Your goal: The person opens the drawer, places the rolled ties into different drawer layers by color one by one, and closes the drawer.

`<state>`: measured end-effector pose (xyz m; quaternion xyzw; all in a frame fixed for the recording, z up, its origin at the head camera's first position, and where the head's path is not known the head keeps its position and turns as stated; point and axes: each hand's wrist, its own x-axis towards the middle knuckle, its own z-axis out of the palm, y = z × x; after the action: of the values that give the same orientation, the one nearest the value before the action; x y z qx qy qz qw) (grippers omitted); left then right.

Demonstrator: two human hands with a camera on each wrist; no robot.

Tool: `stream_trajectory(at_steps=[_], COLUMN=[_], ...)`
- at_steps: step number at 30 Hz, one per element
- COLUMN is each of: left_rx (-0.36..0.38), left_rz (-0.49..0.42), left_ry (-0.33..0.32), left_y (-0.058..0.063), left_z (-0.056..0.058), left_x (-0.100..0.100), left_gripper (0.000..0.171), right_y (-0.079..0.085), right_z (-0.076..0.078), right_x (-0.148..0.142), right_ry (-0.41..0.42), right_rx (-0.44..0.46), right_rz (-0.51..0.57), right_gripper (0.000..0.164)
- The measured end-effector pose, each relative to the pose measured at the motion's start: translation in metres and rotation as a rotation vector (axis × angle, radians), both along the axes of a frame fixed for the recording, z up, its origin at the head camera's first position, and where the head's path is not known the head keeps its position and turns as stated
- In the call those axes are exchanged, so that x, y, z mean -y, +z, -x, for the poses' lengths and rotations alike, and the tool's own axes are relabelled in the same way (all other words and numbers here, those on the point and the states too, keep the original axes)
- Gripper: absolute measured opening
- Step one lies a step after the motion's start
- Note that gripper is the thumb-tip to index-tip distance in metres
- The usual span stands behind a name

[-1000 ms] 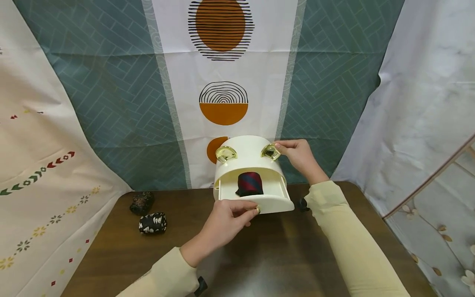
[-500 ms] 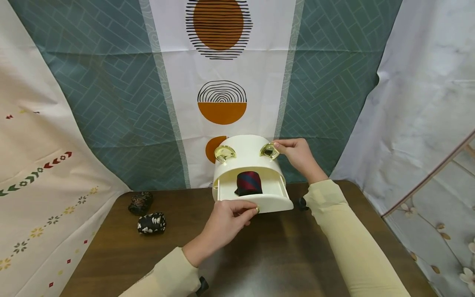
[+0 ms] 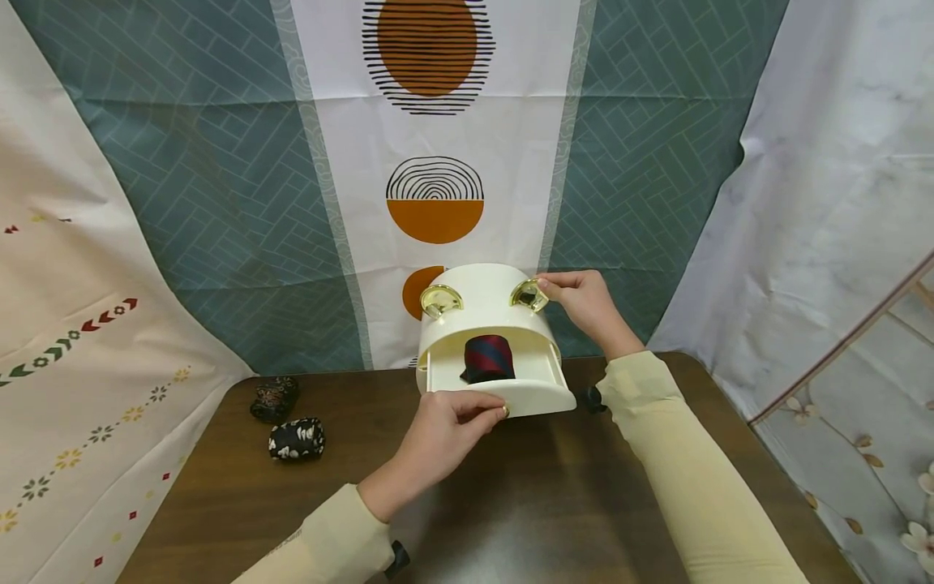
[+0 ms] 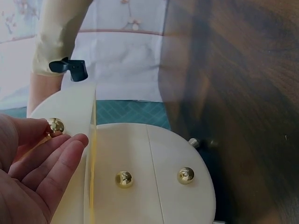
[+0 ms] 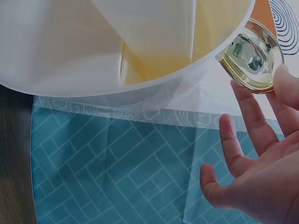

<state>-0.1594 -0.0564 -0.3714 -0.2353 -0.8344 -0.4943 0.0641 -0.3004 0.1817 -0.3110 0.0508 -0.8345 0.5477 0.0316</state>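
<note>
A cream, round-topped drawer box (image 3: pixel 489 294) stands at the back of the table. Its top drawer (image 3: pixel 543 399) is pulled out, and a rolled necktie (image 3: pixel 489 358), dark red and navy striped, lies inside. My left hand (image 3: pixel 438 438) pinches the gold knob (image 4: pixel 55 126) of that drawer between thumb and index finger. On top of the box sit two gold bell-shaped domes, a left dome (image 3: pixel 441 301) and a right dome (image 3: pixel 529 295). With thumb and fingertips my right hand (image 3: pixel 584 307) holds the right dome's rim; its other fingers are spread in the right wrist view.
Two dark patterned rolls, a back roll (image 3: pixel 275 398) and a front roll (image 3: pixel 296 439), lie on the brown table (image 3: pixel 511 519) at the left. Lower drawers with gold knobs (image 4: pixel 124 179) are closed. A patterned cloth (image 3: pixel 255 243) hangs close behind the box.
</note>
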Motion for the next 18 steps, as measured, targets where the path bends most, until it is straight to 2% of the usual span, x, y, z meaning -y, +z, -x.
stream_trajectory(at_steps=[18], left_rx=[0.02], left_rz=[-0.01], left_ry=[-0.007], left_y=[0.0028], left_z=[0.0067], left_x=[0.0], left_gripper=[0.011], right_y=[0.001], right_z=[-0.0019], right_x=[0.0007], right_ry=[-0.008], right_rx=[-0.009], right_rz=[-0.003], right_gripper=[0.035])
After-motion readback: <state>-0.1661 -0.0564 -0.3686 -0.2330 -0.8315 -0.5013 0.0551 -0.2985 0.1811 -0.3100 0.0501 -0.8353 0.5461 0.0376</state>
